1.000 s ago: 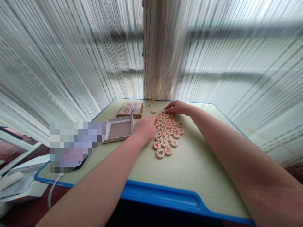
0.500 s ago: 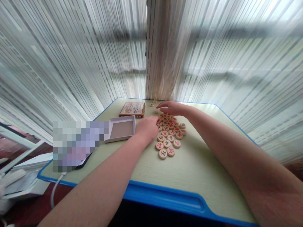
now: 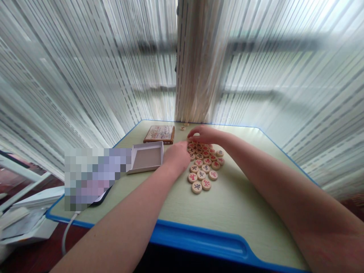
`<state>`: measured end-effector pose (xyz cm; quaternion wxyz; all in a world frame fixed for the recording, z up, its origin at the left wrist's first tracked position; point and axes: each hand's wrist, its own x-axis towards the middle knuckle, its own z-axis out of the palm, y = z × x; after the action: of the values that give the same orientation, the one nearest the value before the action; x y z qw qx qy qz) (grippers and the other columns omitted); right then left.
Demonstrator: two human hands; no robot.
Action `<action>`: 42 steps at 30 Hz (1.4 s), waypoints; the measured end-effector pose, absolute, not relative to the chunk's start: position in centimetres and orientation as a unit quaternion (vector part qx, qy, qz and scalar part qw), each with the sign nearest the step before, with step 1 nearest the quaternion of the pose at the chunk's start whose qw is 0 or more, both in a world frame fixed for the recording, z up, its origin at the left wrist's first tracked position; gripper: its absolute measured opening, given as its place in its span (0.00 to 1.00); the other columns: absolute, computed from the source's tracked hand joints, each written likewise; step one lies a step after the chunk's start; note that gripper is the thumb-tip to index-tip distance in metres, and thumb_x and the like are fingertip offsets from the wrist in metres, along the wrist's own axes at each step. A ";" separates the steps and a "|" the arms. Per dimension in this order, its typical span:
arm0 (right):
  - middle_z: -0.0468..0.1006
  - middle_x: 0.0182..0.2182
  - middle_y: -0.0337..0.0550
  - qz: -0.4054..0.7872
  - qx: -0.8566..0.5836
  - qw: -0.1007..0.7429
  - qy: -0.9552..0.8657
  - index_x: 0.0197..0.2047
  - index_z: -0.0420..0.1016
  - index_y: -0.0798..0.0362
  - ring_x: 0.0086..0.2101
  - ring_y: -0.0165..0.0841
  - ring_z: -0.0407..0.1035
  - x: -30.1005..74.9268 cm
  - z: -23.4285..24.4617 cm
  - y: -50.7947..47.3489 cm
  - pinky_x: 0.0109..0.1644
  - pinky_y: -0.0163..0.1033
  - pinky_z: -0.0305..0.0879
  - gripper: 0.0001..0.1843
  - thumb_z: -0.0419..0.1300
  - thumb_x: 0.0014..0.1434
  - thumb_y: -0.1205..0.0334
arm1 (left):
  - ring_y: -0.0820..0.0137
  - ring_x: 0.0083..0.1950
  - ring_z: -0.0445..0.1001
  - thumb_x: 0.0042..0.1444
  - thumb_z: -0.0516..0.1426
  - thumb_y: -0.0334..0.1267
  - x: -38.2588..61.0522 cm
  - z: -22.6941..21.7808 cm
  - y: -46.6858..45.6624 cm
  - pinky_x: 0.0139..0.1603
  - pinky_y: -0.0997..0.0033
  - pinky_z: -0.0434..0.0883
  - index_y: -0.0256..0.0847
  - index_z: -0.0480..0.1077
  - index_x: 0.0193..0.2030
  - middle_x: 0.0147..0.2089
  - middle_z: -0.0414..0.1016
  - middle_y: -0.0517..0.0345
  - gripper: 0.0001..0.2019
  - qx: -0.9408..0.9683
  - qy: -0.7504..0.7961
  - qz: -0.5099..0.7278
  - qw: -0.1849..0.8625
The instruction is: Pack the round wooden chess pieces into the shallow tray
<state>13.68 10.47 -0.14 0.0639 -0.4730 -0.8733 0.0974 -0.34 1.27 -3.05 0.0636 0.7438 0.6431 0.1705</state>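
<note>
At the left of the pale table (image 3: 244, 212), a pixelated object (image 3: 98, 178) is met by a white cable (image 3: 66, 235). Just right of it, an open tray (image 3: 146, 159) is set down, with a patterned box (image 3: 159, 133) laid flat behind. The left hand (image 3: 178, 156) is placed against the left side of the clustered round discs (image 3: 207, 161), its fingers curled; whether one is gripped cannot be told. Two loose discs (image 3: 182, 128) are seen near the far edge. Over the cluster's far end, the right hand (image 3: 204, 134) is held with fingers bent and partly parted; its hold cannot be told.
</note>
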 end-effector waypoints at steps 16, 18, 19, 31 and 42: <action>0.81 0.42 0.43 0.058 -0.474 0.089 -0.874 0.43 0.80 0.51 0.45 0.36 0.71 11.9 -1.5 10.0 0.58 0.41 0.54 0.14 0.55 0.59 0.59 | 0.60 0.52 0.73 0.54 0.47 0.27 -0.2 -2.8 0.9 0.50 0.64 0.68 0.39 0.65 0.54 0.51 0.74 0.44 0.21 0.727 0.661 0.167 0.076; 0.81 0.40 0.44 0.058 -0.470 0.093 -0.876 0.42 0.80 0.52 0.44 0.36 0.71 11.7 -1.7 9.9 0.58 0.42 0.53 0.13 0.56 0.58 0.60 | 0.60 0.52 0.73 0.53 0.48 0.27 -0.2 -2.9 1.0 0.50 0.63 0.69 0.35 0.60 0.57 0.50 0.74 0.41 0.23 0.709 0.673 0.190 0.085; 0.81 0.40 0.44 0.062 -0.473 0.100 -0.873 0.41 0.80 0.52 0.43 0.36 0.71 11.7 -1.7 9.8 0.58 0.43 0.53 0.13 0.56 0.58 0.60 | 0.60 0.52 0.73 0.53 0.48 0.27 -0.2 -2.9 1.0 0.50 0.63 0.69 0.34 0.59 0.58 0.50 0.74 0.40 0.23 0.700 0.679 0.201 0.090; 0.80 0.37 0.39 0.168 -0.467 0.169 -0.851 0.38 0.80 0.53 0.36 0.29 0.71 11.8 -1.0 9.4 0.40 0.31 0.63 0.12 0.61 0.49 0.70 | 0.60 0.51 0.74 0.54 0.49 0.27 -0.3 -2.8 1.1 0.49 0.64 0.69 0.36 0.60 0.53 0.49 0.75 0.42 0.19 0.679 0.698 0.204 0.100; 0.78 0.27 0.35 0.196 -0.476 0.107 -0.851 0.37 0.82 0.48 0.26 0.26 0.65 13.0 0.3 9.6 0.31 0.30 0.60 0.21 0.55 0.44 0.75 | 0.60 0.55 0.72 0.53 0.49 0.26 -0.3 -2.6 1.0 0.52 0.65 0.67 0.35 0.60 0.55 0.51 0.74 0.39 0.21 0.678 0.698 0.200 0.117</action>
<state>12.99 9.59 0.26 0.1070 -0.4758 -0.8507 0.1962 -0.31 0.99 -2.59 0.1166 0.6779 0.6977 0.2003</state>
